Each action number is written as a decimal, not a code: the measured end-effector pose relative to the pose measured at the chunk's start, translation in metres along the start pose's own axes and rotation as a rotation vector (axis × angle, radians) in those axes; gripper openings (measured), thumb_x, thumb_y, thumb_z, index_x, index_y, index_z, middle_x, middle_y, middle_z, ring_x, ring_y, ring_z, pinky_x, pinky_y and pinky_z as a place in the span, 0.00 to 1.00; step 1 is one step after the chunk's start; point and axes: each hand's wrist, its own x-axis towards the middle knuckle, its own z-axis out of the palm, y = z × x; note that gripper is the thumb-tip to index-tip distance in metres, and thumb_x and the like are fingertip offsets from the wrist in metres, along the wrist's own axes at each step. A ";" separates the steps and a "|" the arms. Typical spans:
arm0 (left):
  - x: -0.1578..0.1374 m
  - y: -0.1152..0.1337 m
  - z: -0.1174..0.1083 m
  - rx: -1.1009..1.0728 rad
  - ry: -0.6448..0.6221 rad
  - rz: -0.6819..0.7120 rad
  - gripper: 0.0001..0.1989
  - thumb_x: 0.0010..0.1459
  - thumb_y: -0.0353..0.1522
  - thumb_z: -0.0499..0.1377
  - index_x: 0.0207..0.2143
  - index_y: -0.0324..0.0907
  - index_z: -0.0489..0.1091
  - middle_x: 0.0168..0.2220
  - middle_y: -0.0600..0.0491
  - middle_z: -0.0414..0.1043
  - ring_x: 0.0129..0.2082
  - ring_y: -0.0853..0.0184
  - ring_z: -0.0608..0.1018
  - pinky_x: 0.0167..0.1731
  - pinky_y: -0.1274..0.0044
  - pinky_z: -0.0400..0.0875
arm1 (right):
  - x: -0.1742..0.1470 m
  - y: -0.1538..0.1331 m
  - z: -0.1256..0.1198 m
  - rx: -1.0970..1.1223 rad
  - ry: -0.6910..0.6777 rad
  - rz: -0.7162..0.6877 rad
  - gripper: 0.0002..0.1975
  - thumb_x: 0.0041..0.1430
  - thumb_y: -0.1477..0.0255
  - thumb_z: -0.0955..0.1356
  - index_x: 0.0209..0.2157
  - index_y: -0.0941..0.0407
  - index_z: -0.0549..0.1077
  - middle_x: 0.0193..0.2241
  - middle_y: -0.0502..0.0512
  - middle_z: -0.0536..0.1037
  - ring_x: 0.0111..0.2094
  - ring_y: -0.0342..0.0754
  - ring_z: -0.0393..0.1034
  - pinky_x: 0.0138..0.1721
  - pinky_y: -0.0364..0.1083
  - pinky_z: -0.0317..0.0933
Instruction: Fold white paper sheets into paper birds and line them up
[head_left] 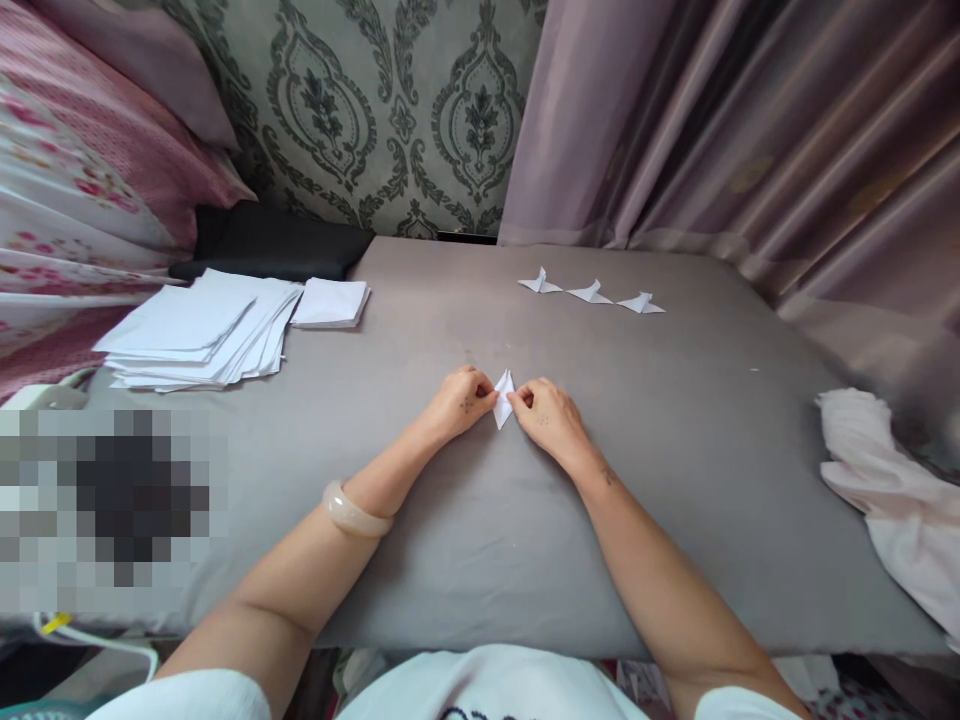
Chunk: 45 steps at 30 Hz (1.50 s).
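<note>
A small folded paper (504,402), white and diamond-shaped, is held over the middle of the grey-covered table (420,560). My left hand (463,402) pinches its left edge between thumb and fingertips. On the opposite edge, my right hand (549,412) is closed in a similar pinch. The paper's upper end shows narrow points, and its lower end tapers to a tip. Farther back on the right stand three folded paper cranes (592,292) in a slanting row, nearly touching at their wings.
Back left lies a loose stack of white paper sheets (187,330), with a smaller paper stack (331,303) beside it. Behind them sits a black item (277,240). Bunched pale cloth (877,470) lies at the right edge. A white cable (105,640) hangs front left.
</note>
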 end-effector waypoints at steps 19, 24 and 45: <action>-0.014 0.003 0.000 0.265 -0.055 0.291 0.15 0.63 0.25 0.45 0.43 0.43 0.70 0.42 0.49 0.70 0.43 0.65 0.72 0.37 0.77 0.66 | -0.008 0.004 -0.005 0.034 -0.003 -0.231 0.09 0.64 0.74 0.61 0.41 0.52 0.72 0.43 0.52 0.75 0.40 0.45 0.69 0.34 0.43 0.55; -0.022 0.010 -0.017 0.433 -0.197 0.348 0.19 0.59 0.21 0.47 0.45 0.42 0.71 0.45 0.47 0.71 0.46 0.62 0.71 0.33 0.78 0.67 | -0.016 -0.001 -0.011 -0.240 -0.047 -0.406 0.15 0.66 0.76 0.58 0.46 0.52 0.73 0.45 0.56 0.74 0.45 0.48 0.67 0.35 0.44 0.55; -0.023 0.015 -0.017 0.272 -0.030 0.136 0.11 0.55 0.30 0.54 0.32 0.43 0.77 0.43 0.49 0.75 0.42 0.60 0.73 0.34 0.75 0.67 | -0.025 -0.008 -0.021 -0.449 -0.099 -0.391 0.16 0.63 0.81 0.57 0.42 0.56 0.74 0.41 0.60 0.73 0.42 0.52 0.65 0.36 0.47 0.56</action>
